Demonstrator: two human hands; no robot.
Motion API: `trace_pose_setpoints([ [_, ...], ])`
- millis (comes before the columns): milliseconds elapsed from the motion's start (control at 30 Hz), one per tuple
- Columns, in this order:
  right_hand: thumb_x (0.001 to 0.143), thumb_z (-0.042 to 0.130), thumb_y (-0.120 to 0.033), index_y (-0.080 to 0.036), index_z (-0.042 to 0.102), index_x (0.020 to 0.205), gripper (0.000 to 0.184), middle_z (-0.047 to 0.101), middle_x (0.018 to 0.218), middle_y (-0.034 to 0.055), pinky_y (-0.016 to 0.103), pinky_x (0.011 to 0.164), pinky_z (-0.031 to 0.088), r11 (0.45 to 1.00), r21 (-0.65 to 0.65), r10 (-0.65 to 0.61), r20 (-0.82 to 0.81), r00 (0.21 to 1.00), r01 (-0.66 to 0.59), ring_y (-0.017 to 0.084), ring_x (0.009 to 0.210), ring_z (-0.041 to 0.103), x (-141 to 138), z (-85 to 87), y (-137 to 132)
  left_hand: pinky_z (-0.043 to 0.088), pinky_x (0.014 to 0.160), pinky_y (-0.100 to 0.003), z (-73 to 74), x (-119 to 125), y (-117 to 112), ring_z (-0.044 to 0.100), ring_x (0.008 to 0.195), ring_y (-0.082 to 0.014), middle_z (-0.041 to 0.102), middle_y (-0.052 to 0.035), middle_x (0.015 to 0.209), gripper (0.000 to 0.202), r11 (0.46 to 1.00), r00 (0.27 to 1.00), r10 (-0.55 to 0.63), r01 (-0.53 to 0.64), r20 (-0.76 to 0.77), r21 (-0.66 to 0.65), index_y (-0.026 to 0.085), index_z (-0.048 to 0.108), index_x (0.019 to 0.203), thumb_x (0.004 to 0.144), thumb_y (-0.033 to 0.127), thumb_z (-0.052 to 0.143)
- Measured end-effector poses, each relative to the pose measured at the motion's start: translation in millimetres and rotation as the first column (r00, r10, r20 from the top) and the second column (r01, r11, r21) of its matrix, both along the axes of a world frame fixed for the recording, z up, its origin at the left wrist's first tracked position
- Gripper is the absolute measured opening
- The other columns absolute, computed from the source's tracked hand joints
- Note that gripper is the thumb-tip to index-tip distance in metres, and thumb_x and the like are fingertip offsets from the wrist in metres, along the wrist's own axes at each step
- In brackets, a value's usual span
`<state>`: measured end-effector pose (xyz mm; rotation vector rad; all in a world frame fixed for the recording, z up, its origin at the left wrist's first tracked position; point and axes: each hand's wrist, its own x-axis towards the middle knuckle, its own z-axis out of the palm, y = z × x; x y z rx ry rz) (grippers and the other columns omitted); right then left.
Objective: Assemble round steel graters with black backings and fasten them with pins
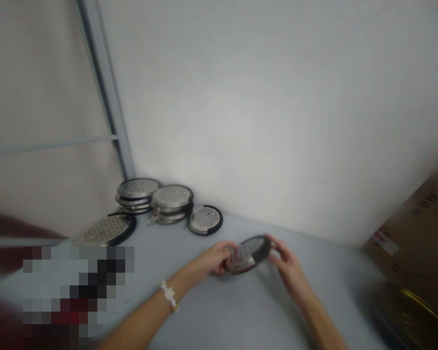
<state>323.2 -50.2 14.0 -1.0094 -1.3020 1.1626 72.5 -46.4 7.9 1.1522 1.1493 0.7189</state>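
A round, perforated metal disc (243, 254) with a dark rim on part of its edge is held tilted above the grey table. Its edge looks thick, and blur hides whether it is one piece or a few together. My left hand (219, 257), below a white beaded bracelet, grips the silver left edge. At the dark right edge, my right hand (282, 255) closes its fingers and thumb on the rim. Behind them a similar perforated disc (205, 219) lies alone on the table.
Two stacks of like discs, a left stack (139, 187) and a right stack (171, 197), stand near the wall. A larger-looking perforated disc (105, 230) lies front left. A cardboard box (419, 228) and a shiny yellowish round object (412, 316) are at right.
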Motion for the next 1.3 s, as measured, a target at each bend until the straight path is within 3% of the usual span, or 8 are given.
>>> trace_pose_setpoints([
  [233,0.071,0.080,-0.051,-0.021,0.070,0.101,0.044,0.074,0.104,0.0074,0.037,0.087,0.053,0.998,-0.043,-0.053,-0.076,0.996,0.050,0.026,0.096,0.067,-8,-2.5,1,0.026,0.042,-0.019,8.3,16,-17,0.042,0.044,-0.0078,0.058,-0.0001,0.064,0.036,0.969,0.969,-0.246,0.246,-0.014,-0.011,0.013,0.066,0.098,0.079,0.041,0.055],
  [467,0.063,0.084,-0.049,-0.020,0.069,0.090,0.043,0.072,0.082,0.0022,0.026,0.061,0.050,0.954,-0.224,-0.211,-0.042,0.977,0.197,0.019,0.070,0.066,-3,-12.2,5,0.040,0.056,-0.024,3.2,17,-11,0.052,0.060,-0.0141,0.060,-0.0016,0.064,0.035,0.906,0.946,0.064,0.079,-0.319,0.415,0.015,0.062,0.074,0.089,0.041,0.044],
  [533,0.060,0.086,-0.048,-0.019,0.070,0.088,0.043,0.072,0.080,0.0024,0.026,0.063,0.050,0.936,-0.237,-0.276,-0.040,0.960,0.259,0.019,0.071,0.066,1,-18.4,9,0.040,0.056,-0.025,5.6,13,-8,0.053,0.059,-0.0146,0.062,-0.0025,0.066,0.039,0.896,0.927,0.127,0.045,-0.352,0.442,0.015,0.063,0.081,0.092,0.044,0.039],
  [667,0.062,0.082,-0.049,-0.018,0.072,0.086,0.040,0.074,0.081,0.0044,0.029,0.068,0.052,0.929,-0.250,-0.295,-0.057,0.954,0.272,0.021,0.074,0.068,7,-31.6,18,0.036,0.050,-0.023,9.5,9,-11,0.049,0.049,-0.0111,0.062,0.0024,0.071,0.050,0.939,0.953,-0.025,0.127,-0.303,0.319,0.015,0.052,0.125,0.086,0.046,0.055],
  [767,0.065,0.078,-0.048,-0.019,0.073,0.092,0.040,0.076,0.087,0.0057,0.033,0.075,0.054,0.935,-0.247,-0.276,-0.064,0.959,0.253,0.024,0.081,0.069,8,-37.2,23,0.039,0.057,-0.022,11.9,10,-18,0.055,0.062,-0.0121,0.063,0.0035,0.081,0.073,0.863,0.920,-0.113,0.278,-0.375,0.422,0.020,0.051,0.133,0.067,0.035,0.078],
  [900,0.068,0.074,-0.044,-0.020,0.072,0.104,0.043,0.076,0.105,0.0087,0.041,0.093,0.052,0.955,-0.163,-0.244,0.048,0.969,0.249,0.029,0.100,0.069,8,-41.5,26,0.043,0.069,-0.026,12.8,12,-22,0.059,0.078,-0.0176,0.066,-0.0003,0.091,0.073,0.768,0.845,-0.066,0.383,-0.531,0.513,0.022,0.056,0.133,0.065,0.030,0.081],
  [1167,0.079,0.057,-0.038,-0.016,0.056,0.137,0.062,0.057,0.143,0.0138,0.048,0.117,0.032,0.988,0.093,-0.154,0.439,0.885,0.126,0.029,0.133,0.051,9,-58.7,26,0.042,0.070,-0.026,14.4,14,-21,0.062,0.079,-0.0188,0.068,0.0000,0.089,0.065,0.747,0.770,0.009,0.419,-0.638,0.517,0.024,0.051,0.137,0.076,0.031,0.074],
  [1300,0.081,0.053,-0.032,-0.019,0.049,0.142,0.062,0.053,0.145,0.0114,0.046,0.117,0.033,0.965,0.245,-0.211,0.493,0.844,0.097,0.026,0.135,0.048,8,-61.4,24,0.043,0.070,-0.025,27.2,8,-20,0.063,0.078,-0.0173,0.069,0.0005,0.085,0.039,0.736,0.748,0.026,0.434,-0.663,0.519,0.022,0.060,0.119,0.084,0.036,0.068],
])
